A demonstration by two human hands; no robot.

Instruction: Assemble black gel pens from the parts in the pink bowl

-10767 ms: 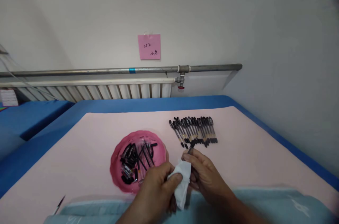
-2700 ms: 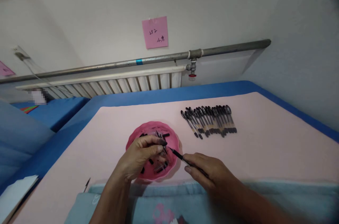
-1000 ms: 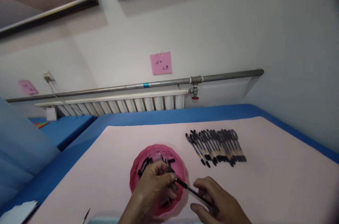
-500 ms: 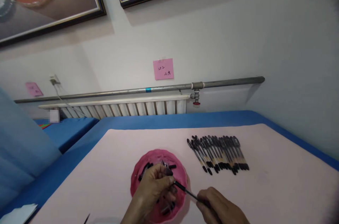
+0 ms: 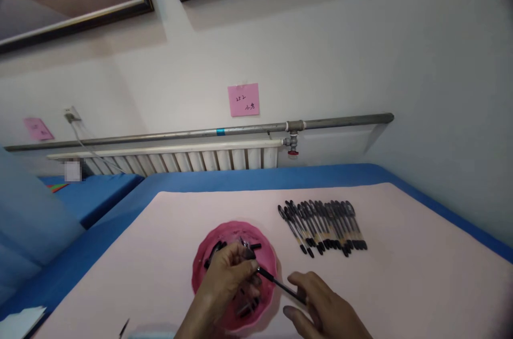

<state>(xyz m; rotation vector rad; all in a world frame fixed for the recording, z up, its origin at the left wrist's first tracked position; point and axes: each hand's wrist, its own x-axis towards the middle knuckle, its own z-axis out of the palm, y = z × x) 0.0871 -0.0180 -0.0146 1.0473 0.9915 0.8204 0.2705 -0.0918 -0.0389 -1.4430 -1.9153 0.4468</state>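
My left hand [image 5: 228,283] hovers over a pink dish [image 5: 204,269] of black pen parts, its fingers pinched on a small black piece at the tip of a thin black pen refill [image 5: 280,288]. The refill slants down to the right into my right hand [image 5: 320,307], which grips its other end near the bottom edge. A row of several assembled black pens [image 5: 323,224] lies on the pink mat [image 5: 401,275] to the right of the dish.
The pink mat covers a blue table [image 5: 256,176] set against a white wall with a radiator [image 5: 180,160] and a steel pipe [image 5: 340,121]. A pink note [image 5: 243,99] hangs above. A loose dark pen part [image 5: 123,328] and white paper [image 5: 18,323] lie bottom left.
The view has tilted up since 2.7 s ago, showing picture frames on the wall. Both hands stay together over the dish, holding the refill and piece; they have shifted slightly left in the last half second.
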